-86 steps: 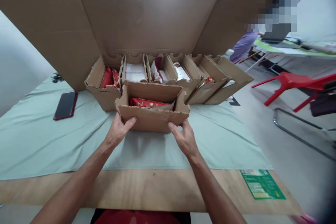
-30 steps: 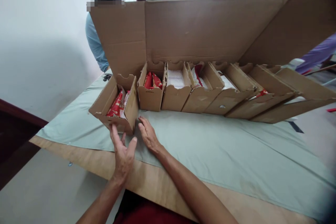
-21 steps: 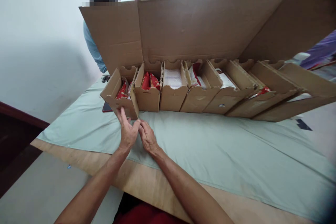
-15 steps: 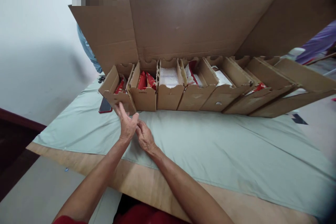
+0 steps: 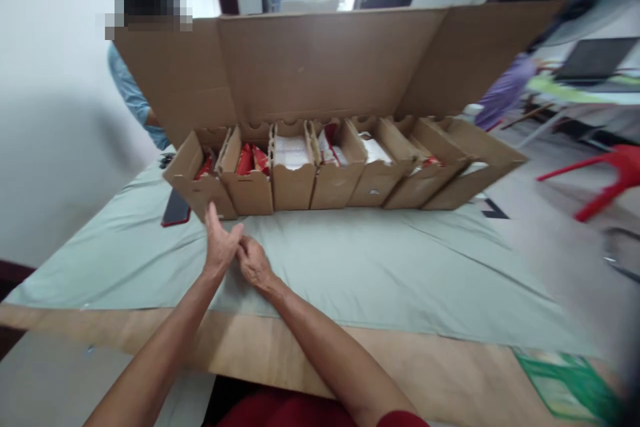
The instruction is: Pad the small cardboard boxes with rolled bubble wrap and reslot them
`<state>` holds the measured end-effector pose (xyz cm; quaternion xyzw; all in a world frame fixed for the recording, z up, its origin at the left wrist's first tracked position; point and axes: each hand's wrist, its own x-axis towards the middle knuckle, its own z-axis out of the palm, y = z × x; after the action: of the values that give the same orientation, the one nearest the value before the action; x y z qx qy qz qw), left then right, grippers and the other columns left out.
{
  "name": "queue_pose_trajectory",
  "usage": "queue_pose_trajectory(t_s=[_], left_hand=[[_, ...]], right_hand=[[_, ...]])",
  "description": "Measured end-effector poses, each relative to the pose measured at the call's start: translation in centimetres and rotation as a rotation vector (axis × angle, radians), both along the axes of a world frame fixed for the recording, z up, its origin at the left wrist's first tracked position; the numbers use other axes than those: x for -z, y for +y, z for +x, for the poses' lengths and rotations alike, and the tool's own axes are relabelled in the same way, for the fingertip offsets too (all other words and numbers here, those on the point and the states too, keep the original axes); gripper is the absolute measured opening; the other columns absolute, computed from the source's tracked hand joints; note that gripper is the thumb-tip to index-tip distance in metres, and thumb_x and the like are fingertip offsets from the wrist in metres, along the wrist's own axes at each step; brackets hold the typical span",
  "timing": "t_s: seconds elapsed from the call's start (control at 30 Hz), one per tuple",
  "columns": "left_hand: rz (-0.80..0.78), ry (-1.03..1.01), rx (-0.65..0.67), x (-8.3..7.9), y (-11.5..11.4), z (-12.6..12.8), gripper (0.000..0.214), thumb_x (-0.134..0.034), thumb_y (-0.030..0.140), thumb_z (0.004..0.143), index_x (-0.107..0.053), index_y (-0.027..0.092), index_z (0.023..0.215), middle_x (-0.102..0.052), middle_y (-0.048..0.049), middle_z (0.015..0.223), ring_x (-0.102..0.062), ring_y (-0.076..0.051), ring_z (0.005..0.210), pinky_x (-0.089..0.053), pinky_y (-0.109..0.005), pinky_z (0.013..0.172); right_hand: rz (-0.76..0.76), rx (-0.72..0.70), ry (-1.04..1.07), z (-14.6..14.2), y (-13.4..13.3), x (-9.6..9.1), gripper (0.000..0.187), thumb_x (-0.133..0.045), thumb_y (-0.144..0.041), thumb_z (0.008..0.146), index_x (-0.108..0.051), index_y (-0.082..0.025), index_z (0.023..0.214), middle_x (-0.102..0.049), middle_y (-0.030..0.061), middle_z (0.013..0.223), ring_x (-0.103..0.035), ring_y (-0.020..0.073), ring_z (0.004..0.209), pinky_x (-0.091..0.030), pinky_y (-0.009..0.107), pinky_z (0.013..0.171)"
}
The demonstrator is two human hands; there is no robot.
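My left hand (image 5: 221, 245) has its fingers stretched forward and its thumb apart, just in front of the leftmost cardboard bin (image 5: 200, 195). The fingertips overlap that bin's front in view; whether they touch it I cannot tell. Close by its thumb, my right hand (image 5: 255, 264) has fingers curled and pressed together, and their inner side is hidden. Dark red packets (image 5: 207, 165) lie inside the leftmost bin. The neighbouring bin (image 5: 249, 195) holds bright red packets (image 5: 245, 160). White bubble-wrap-like material (image 5: 293, 152) fills the bin after that.
More cardboard bins (image 5: 337, 188) continue rightward before a tall cardboard panel (image 5: 330, 63). A phone (image 5: 176, 207) lies left on the pale green cloth (image 5: 350, 267). A person in a blue sleeve (image 5: 131, 90) is behind the panel. A green packet (image 5: 565, 383) lies at the near right edge.
The view has turned to the right, bringing the red chair and green packet into sight. Both hands keep nearly the same pose by the leftmost bin.
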<state>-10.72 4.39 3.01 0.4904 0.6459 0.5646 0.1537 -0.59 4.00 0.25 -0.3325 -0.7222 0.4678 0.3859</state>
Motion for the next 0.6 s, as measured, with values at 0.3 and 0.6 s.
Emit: queue_pose_trajectory(t_s=[0.3,0.6], left_hand=[[-0.365,0.122,0.521,1.7,-6.7,5.3,0.055,-0.052,0.06,0.09,-0.073,0.02,0.12,-0.073,-0.0119,0.128,-0.065,-0.031,0.125,-0.047,-0.052,0.112],[-0.095,0.408,0.742,2.5,-2.5,14.7,0.035,-0.056,0.038,0.09,-0.077,0.022,0.113,-0.075,-0.0127,0.123,-0.066,-0.031,0.124,-0.057,-0.05,0.101]], right_hand=[[-0.049,-0.601,-0.226,13.8,-5.8,-2.3,0.021,-0.064,-0.03,0.093,-0.076,-0.021,0.109,-0.077,0.0005,0.098,-0.071,0.0153,0.088,-0.052,0.019,0.079],[0.104,0.426,-0.649,40.3,-0.1,-17.3,0.031,-0.055,-0.033,0.095,-0.076,-0.019,0.112,-0.078,0.0082,0.109,-0.071,0.0209,0.097,-0.054,0.032,0.087]])
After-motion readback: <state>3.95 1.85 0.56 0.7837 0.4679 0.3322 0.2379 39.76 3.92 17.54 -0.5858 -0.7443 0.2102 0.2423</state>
